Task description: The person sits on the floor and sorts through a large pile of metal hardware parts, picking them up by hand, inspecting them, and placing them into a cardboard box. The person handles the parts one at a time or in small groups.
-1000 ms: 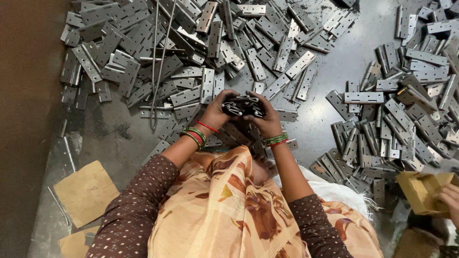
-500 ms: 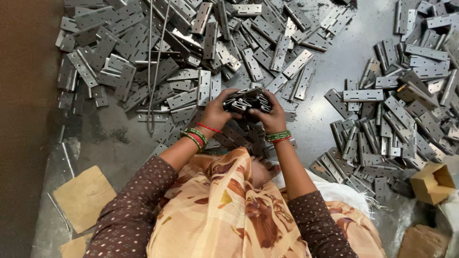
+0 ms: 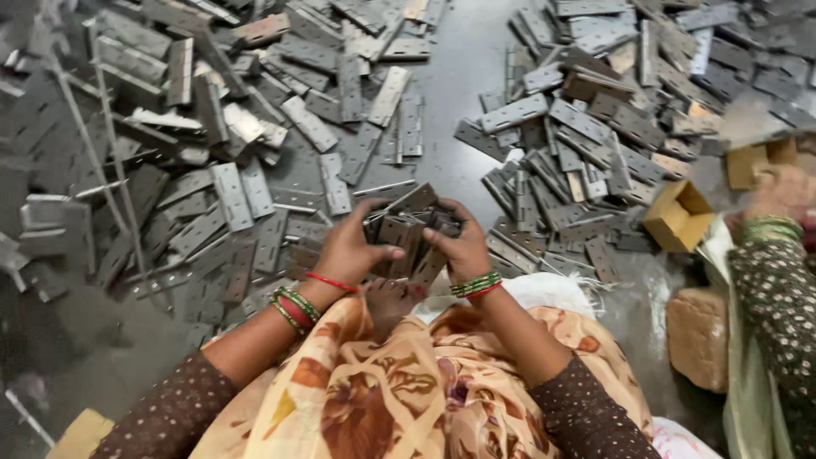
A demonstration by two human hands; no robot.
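Both hands clamped on a stack of dark metal hinges (image 3: 414, 231) above the lap, left hand (image 3: 350, 251) gripping one end, right hand (image 3: 461, 246) the other, loose hinge heaps (image 3: 255, 161) on the grey floor around, another person's hand (image 3: 778, 195) near a small cardboard box (image 3: 677, 216) at right

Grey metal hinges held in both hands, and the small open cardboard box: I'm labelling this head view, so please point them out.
Stack of grey metal hinges (image 3: 414, 231), head view, on its upper plates.
Small open cardboard box (image 3: 677, 223), head view, on its near wall.
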